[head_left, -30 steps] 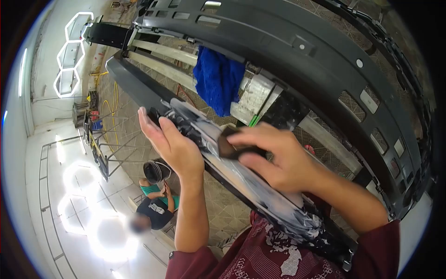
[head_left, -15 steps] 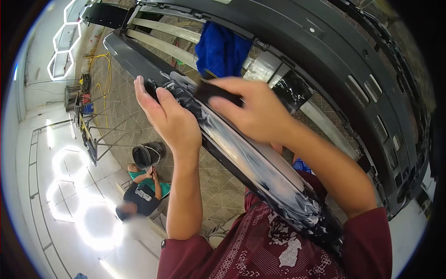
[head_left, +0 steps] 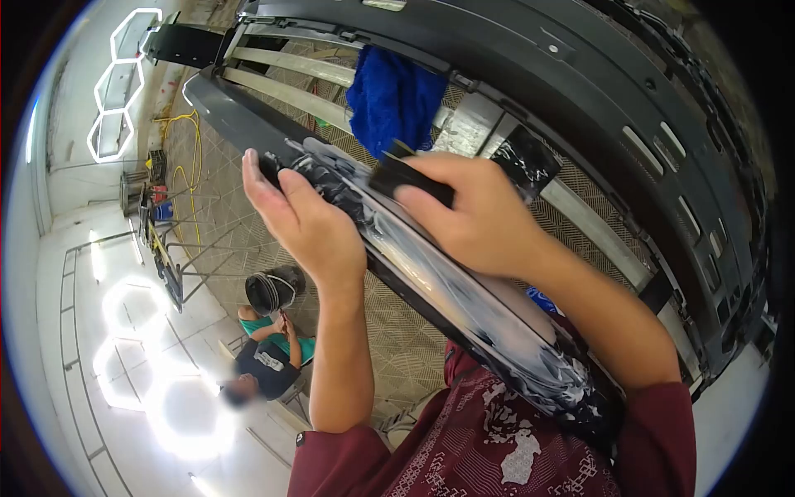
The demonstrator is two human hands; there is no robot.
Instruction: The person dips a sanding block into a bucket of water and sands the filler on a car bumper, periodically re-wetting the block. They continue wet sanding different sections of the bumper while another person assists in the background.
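Note:
A long dark car body panel (head_left: 513,319) slants from the upper left down to my chest, with white smears and a glossy, crinkled film-like surface along it. My left hand (head_left: 306,224) lies over its near edge, thumb and straight fingers on either side of a dark part. In my right hand (head_left: 484,211) is a black block (head_left: 410,178), pinched between thumb and fingers, with a thin sheet edge at its top. The block is at the panel's far edge; whether it touches is hard to tell. My right fingertips are hidden behind it.
A blue cloth (head_left: 393,99) hangs over the rack's pale bars (head_left: 286,91). Beyond stands a big dark bumper (head_left: 580,91). A seated person (head_left: 269,356) is at lower left near a black bucket (head_left: 273,287). A yellow hose (head_left: 197,166) lies on the patterned floor.
My right hand has moved the black block slightly right and down, away from my left hand. My left hand keeps its place on the panel. The whole view has shifted a little.

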